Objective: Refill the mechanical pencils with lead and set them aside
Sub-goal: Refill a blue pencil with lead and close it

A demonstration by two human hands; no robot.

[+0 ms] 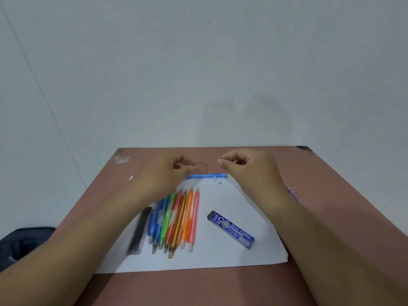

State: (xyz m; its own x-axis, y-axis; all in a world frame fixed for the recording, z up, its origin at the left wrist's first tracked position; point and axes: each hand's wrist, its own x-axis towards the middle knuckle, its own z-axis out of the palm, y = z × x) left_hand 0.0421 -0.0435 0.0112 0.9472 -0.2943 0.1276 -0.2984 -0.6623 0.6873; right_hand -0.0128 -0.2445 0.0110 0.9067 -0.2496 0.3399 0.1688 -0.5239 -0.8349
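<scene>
Dark bag (26, 241) at far left edge, below table level, partly cut off. Brown table (331, 195) against pale wall (198, 62), white scuff (121, 159) near far left corner. White paper sheet (220, 257) flat on table centre. Black lead case (139, 231) on left part of sheet, blurred, lying lengthwise just beside pencil row. Left hand (163, 173) raised over far end of row, fingers curled, pinching something small and clear, contents too blurred to name; cannot tell exactly what is held. Row of mechanical pencils (174, 219) side by side on sheet, blue, green, red, amber, orange, pink from left to right, touching or nearly touching, tips toward viewer, far ends partly hidden under left hand. Blue pencil (207, 176) lying crosswise at far edge of sheet, between both hands, apart from row. Tiny white piece (219, 182) on sheet just beside blue pencil. Blue lead box (230, 229) marked PENCIL LEAD, flat on sheet right of row, angled, well apart from pencils. Right hand (245, 171) raised beyond sheet's far right corner, thumb and forefinger pinched on thin lead stick (219, 154), stick pointing up from fingertips. Purple object (293, 194) on table at right, mostly hidden behind right forearm
</scene>
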